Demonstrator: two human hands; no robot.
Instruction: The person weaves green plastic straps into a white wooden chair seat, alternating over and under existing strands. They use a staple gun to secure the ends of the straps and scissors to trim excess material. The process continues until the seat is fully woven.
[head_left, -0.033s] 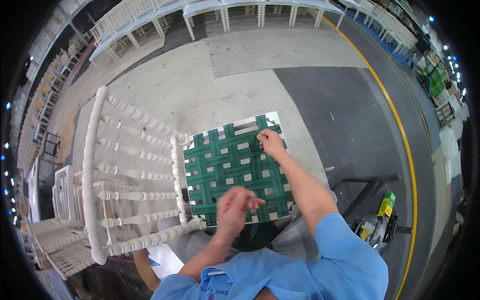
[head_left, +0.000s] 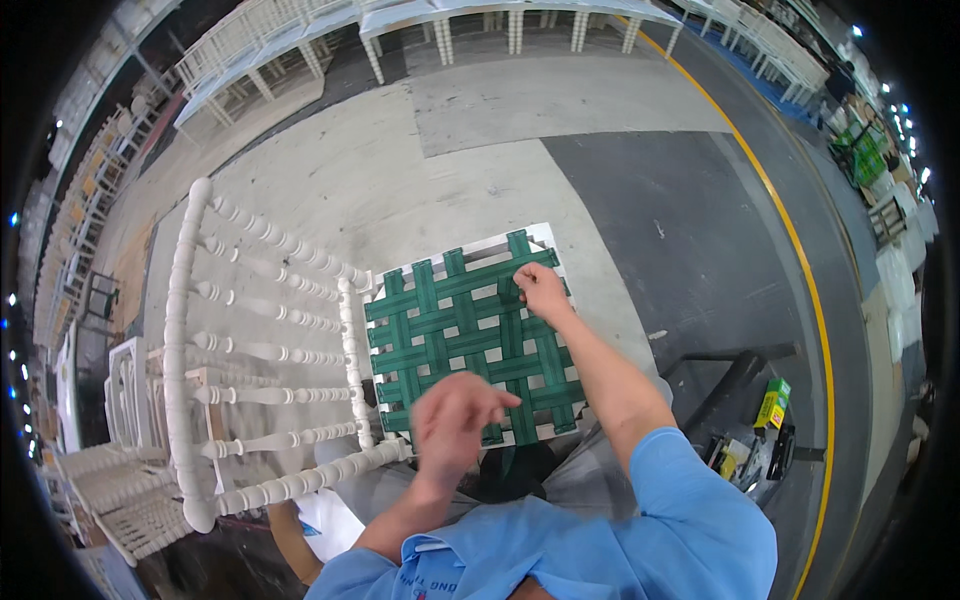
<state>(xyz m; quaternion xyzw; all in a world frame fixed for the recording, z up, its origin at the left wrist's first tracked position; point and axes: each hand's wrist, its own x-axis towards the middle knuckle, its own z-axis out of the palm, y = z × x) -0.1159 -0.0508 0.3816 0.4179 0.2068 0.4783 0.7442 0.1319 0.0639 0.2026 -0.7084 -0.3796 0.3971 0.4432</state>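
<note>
Before me stands a white chair with a turned-spindle back [head_left: 270, 349] lying to the left of its seat. Green webbing straps [head_left: 436, 351] cross over and under each other across the seat frame [head_left: 541, 233], with gaps between them. At the far right part of the seat, my right hand [head_left: 543, 290] is closed, its fingertips pinching a green webbing strap. My left hand [head_left: 455, 420] hovers over the near edge of the webbing, smeared by motion. One finger of it points right; whether it holds anything cannot be made out.
On a dark stand [head_left: 745, 375] at my right lie a green and yellow box [head_left: 773, 404] and several small tools. More white spindle chair parts [head_left: 110, 490] stand at the lower left. A long row of white furniture [head_left: 440, 20] lines the far side.
My left hand has shifted slightly to the left over the webbing. The right hand keeps its pinch at the same place on the seat.
</note>
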